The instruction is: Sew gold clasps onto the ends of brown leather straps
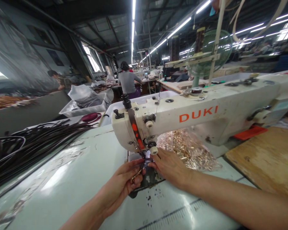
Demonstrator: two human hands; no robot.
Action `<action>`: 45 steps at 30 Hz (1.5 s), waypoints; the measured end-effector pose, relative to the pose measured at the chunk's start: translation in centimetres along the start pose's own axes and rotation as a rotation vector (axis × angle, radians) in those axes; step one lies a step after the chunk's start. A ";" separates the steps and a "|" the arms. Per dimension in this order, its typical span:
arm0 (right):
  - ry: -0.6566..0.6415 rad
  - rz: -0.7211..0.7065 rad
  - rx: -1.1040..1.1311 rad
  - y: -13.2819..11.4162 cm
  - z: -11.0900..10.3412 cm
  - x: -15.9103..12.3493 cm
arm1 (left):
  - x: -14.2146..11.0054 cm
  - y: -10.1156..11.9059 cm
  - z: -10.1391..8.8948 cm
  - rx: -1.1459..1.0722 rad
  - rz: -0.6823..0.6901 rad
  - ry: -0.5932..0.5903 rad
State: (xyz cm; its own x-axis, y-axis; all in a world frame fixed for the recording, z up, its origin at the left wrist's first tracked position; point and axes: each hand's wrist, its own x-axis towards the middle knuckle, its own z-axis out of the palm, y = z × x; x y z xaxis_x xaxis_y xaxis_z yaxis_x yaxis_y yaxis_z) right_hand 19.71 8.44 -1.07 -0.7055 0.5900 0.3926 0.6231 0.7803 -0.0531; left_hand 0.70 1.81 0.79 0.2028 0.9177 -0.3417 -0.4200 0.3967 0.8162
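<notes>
My left hand (124,180) is closed just in front of the needle area of a white sewing machine (199,111). A gold metal clasp (136,176) shows among its fingers, beside a narrow dark strap (147,159) that runs under the presser foot (143,154). My right hand (169,166) is closed on the strap from the other side, close to the needle. Its fingertips are partly hidden behind the machine's tension knob.
A clear bag of gold metal clasps (187,148) lies behind my right hand. Long dark straps (38,147) cover the table's left side. A wooden board (266,163) is at right. Another person (129,81) sits further back.
</notes>
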 end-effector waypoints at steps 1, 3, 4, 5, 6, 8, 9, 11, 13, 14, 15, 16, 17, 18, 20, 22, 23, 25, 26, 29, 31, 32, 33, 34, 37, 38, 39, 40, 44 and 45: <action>0.002 -0.003 -0.005 0.0 0.0 0.0 | 0.0 0.0 0.0 0.003 0.002 0.000; 0.006 -0.006 -0.008 0.0 0.1 0.0 | 0.0 0.1 0.1 0.012 0.004 0.007; 0.006 -0.005 -0.009 0.0 0.2 0.0 | 0.0 0.1 0.1 0.018 0.003 0.013; 0.005 -0.005 -0.008 0.0 0.2 0.0 | 0.0 0.1 0.2 0.024 0.005 0.018; 0.001 -0.006 -0.004 0.0 0.3 -0.1 | -0.1 0.1 0.2 0.031 0.006 0.020; -0.011 -0.015 0.008 0.0 0.3 -0.1 | -0.1 0.0 0.3 0.047 0.008 0.024; -0.014 -0.021 0.014 0.0 0.3 0.0 | -0.2 0.0 0.3 0.056 0.008 0.029; -0.021 -0.031 0.016 0.0 0.3 0.0 | -0.2 -0.1 0.3 0.073 0.011 0.037; -0.030 -0.024 0.004 -0.1 0.2 0.1 | -0.1 -0.2 0.2 0.085 0.013 0.035; -0.034 -0.011 -0.001 -0.1 0.1 0.1 | -0.1 -0.2 0.2 0.089 0.013 0.028; -0.037 0.003 -0.004 -0.2 0.1 0.2 | -0.1 -0.2 0.1 0.091 0.014 0.022; -0.036 0.017 -0.006 -0.2 0.0 0.2 | 0.0 -0.2 0.1 0.093 0.015 0.021; -0.032 0.025 -0.006 -0.3 0.0 0.2 | 0.0 -0.2 0.1 0.093 0.015 0.024; -0.029 0.027 -0.008 -0.3 -0.1 0.2 | -0.1 -0.2 0.1 0.092 0.014 0.030; -0.022 0.015 -0.016 -0.3 -0.1 0.2 | -0.1 -0.2 0.2 0.084 0.011 0.035; -0.010 -0.001 -0.022 -0.2 -0.1 0.2 | -0.2 -0.1 0.2 0.068 0.010 0.032; -0.001 -0.011 -0.019 -0.2 0.0 0.2 | -0.2 -0.1 0.2 0.060 0.009 0.029; 0.018 -0.027 -0.011 -0.1 0.1 0.1 | -0.3 -0.1 0.2 0.051 0.010 0.032; 0.024 -0.033 -0.008 0.0 0.1 0.0 | -0.3 0.0 0.2 0.051 0.010 0.036; 0.028 -0.036 -0.011 0.2 0.3 -0.1 | -0.3 0.1 0.3 0.058 0.007 0.038; 0.021 -0.036 -0.014 0.2 0.4 -0.1 | -0.3 0.2 0.3 0.067 0.008 0.024; 0.016 -0.036 -0.017 0.3 0.5 -0.1 | -0.3 0.2 0.3 0.073 0.008 0.017; 0.012 -0.035 -0.022 0.3 0.6 -0.1 | -0.3 0.2 0.3 0.079 0.011 0.011; 0.007 -0.034 -0.028 0.3 0.7 -0.1 | -0.2 0.2 0.3 0.085 0.013 0.007; -0.001 -0.031 -0.046 0.3 0.8 0.0 | -0.2 0.1 0.2 0.107 0.019 0.004; -0.002 -0.031 -0.051 0.3 0.8 0.1 | -0.1 0.0 0.2 0.112 0.022 0.005; -0.002 -0.031 -0.056 0.3 0.7 0.1 | -0.1 0.0 0.1 0.116 0.026 0.005; -0.001 -0.030 -0.061 0.3 0.7 0.1 | -0.1 0.0 0.0 0.120 0.027 0.004; 0.002 -0.041 -0.079 0.3 0.6 0.1 | -0.2 0.0 -0.2 0.122 0.019 -0.002; 0.004 -0.047 -0.083 0.3 0.6 0.1 | -0.2 0.0 -0.2 0.123 0.017 -0.004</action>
State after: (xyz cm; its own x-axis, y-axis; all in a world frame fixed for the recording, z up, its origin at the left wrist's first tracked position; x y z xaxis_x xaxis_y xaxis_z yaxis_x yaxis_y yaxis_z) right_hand 19.68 8.87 -1.63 -0.7331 0.5525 0.3965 0.6155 0.7871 0.0413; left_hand 0.46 1.58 0.74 0.2001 0.9241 -0.3256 -0.3120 0.3752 0.8729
